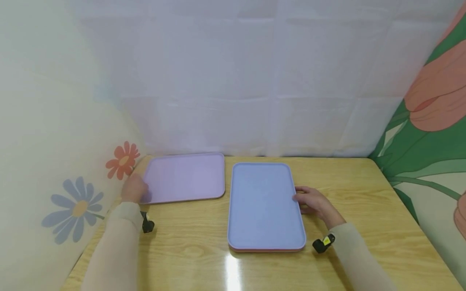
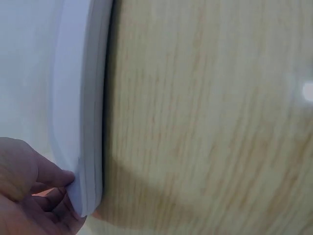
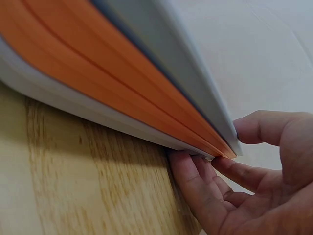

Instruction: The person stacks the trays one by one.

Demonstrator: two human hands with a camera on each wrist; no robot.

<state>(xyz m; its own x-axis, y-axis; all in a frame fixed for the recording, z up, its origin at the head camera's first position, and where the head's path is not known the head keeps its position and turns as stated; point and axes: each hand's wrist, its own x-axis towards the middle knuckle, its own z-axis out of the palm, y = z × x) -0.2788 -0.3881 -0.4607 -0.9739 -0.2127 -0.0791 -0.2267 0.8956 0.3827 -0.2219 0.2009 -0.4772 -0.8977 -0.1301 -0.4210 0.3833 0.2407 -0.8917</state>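
Note:
A lavender tray (image 1: pixel 185 178) lies lengthwise at the back left of the table. My left hand (image 1: pixel 134 189) is at its left end; in the left wrist view the thumb (image 2: pixel 63 177) presses the rim near a corner, with the other fingers curled beneath. Layered rims show along that edge. Nearer the middle stands a stack of trays with a light blue tray (image 1: pixel 265 206) on top. My right hand (image 1: pixel 314 202) pinches the stack's right edge, thumb on the upper rim and fingers under the lower ones. Orange trays (image 3: pixel 98 58) and a white tray (image 3: pixel 93 115) show below the blue one.
The wood-grain table (image 1: pixel 189 250) runs back to a white cloth backdrop (image 1: pixel 236 81). Flower-patterned cloth (image 1: pixel 47 121) rises on the left, and a tulip print (image 1: pixel 433 101) stands along the right edge. A bright reflection lies on the tabletop before the stack.

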